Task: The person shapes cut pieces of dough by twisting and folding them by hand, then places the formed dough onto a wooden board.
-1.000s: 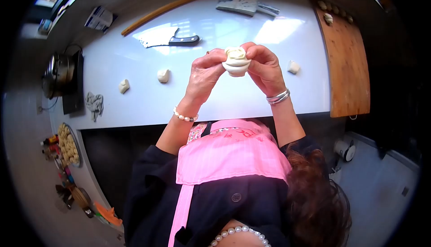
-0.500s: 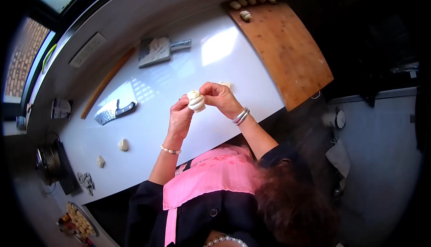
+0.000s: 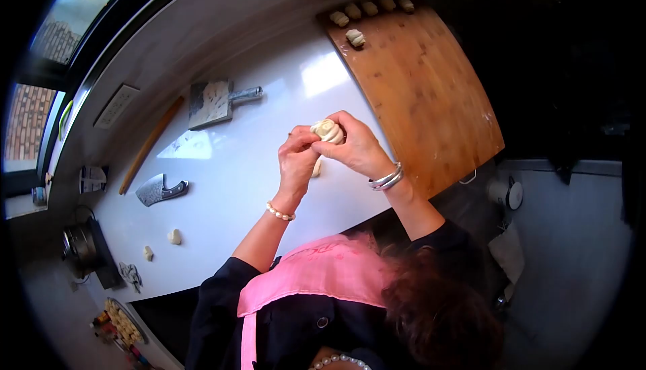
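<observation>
A pale twisted dough roll (image 3: 328, 132) is held up between my two hands above the white counter (image 3: 262, 138), its folded layers facing up. My left hand (image 3: 297, 161) is closed on its left and lower side, with thumb and fingers pinched together. Closed round its right side is my right hand (image 3: 360, 149), thumb pressed near the bottom. The fingers partly hide the underside of the roll. Another small dough piece (image 3: 316, 168) lies on the counter just beyond my left wrist, partly covered.
A wooden board (image 3: 431, 94) at the right bears several shaped rolls (image 3: 355, 38) at its far end. On the counter are a cleaver (image 3: 153, 191), a flour-dusted flat blade with handle (image 3: 210, 104), a rolling pin (image 3: 151, 144), and two dough lumps (image 3: 174, 237). A pot (image 3: 79, 247) stands far left.
Both hands have moved with the dough roll to the right and slightly away from my body, toward the board. The roll's folded top now faces up more. The camera view has shifted a little.
</observation>
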`<state>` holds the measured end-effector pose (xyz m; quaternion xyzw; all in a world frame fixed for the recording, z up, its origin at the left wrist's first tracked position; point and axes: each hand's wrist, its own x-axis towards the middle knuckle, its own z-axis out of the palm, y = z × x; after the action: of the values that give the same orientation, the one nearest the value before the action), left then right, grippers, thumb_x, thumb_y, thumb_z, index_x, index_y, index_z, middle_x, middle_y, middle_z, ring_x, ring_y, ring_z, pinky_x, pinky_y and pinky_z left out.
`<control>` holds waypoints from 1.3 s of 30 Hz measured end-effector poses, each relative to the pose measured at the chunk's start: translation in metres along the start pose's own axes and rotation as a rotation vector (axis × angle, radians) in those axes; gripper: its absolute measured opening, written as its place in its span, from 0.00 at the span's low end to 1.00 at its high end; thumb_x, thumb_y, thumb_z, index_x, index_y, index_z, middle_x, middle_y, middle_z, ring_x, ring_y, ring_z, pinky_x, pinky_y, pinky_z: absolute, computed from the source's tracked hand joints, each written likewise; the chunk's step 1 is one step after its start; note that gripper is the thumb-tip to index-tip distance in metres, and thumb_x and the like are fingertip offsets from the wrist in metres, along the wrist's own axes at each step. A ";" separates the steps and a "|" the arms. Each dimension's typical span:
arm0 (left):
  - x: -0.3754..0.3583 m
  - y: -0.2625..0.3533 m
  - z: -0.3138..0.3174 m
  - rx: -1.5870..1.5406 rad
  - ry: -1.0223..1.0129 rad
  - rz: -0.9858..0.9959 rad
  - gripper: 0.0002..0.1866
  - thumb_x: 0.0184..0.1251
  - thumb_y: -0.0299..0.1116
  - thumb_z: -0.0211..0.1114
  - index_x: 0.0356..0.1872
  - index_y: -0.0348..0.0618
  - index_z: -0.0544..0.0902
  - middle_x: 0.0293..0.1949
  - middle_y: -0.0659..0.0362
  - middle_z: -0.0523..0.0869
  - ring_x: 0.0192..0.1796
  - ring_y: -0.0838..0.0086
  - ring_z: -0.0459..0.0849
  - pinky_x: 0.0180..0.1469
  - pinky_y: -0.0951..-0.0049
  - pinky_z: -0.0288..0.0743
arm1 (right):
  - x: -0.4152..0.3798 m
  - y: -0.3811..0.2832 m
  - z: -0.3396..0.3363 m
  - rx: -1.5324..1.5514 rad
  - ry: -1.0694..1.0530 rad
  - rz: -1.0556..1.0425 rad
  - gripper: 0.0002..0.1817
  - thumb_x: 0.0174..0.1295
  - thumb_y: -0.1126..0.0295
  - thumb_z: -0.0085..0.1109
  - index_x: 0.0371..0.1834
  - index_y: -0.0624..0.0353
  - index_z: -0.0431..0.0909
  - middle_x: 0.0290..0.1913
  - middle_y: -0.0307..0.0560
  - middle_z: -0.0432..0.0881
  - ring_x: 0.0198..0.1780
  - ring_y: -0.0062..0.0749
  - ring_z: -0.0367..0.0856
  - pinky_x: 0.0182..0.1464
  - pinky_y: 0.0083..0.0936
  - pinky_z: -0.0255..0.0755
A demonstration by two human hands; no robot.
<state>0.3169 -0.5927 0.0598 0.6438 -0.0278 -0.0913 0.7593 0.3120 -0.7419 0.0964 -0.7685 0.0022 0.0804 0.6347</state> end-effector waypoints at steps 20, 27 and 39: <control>-0.066 0.005 -0.137 0.066 0.595 -0.444 0.13 0.64 0.25 0.54 0.49 0.33 0.78 0.51 0.53 0.81 0.49 0.73 0.80 0.53 0.74 0.75 | 0.280 0.142 -0.180 -1.086 0.396 -0.113 0.15 0.51 0.65 0.59 0.40 0.58 0.82 0.39 0.57 0.83 0.43 0.49 0.81 0.48 0.40 0.74; -0.152 -0.016 -0.203 -0.161 0.783 -0.229 0.13 0.63 0.23 0.53 0.47 0.33 0.79 0.48 0.55 0.82 0.47 0.74 0.80 0.53 0.74 0.73 | 0.314 0.178 -0.261 -1.115 0.173 -0.083 0.35 0.48 0.57 0.67 0.59 0.65 0.71 0.52 0.59 0.79 0.56 0.46 0.76 0.59 0.30 0.67; -0.218 -0.036 -0.409 1.059 0.788 0.143 0.23 0.47 0.12 0.56 0.46 0.44 0.80 0.54 0.59 0.80 0.60 0.67 0.75 0.61 0.71 0.69 | 0.051 0.058 0.269 -0.325 -0.624 -0.280 0.21 0.51 0.73 0.66 0.50 0.58 0.76 0.42 0.45 0.81 0.40 0.28 0.79 0.44 0.25 0.75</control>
<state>0.1649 -0.1623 -0.0289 0.9116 0.1682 0.2278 0.2980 0.3237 -0.4851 -0.0152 -0.7905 -0.3091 0.2226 0.4795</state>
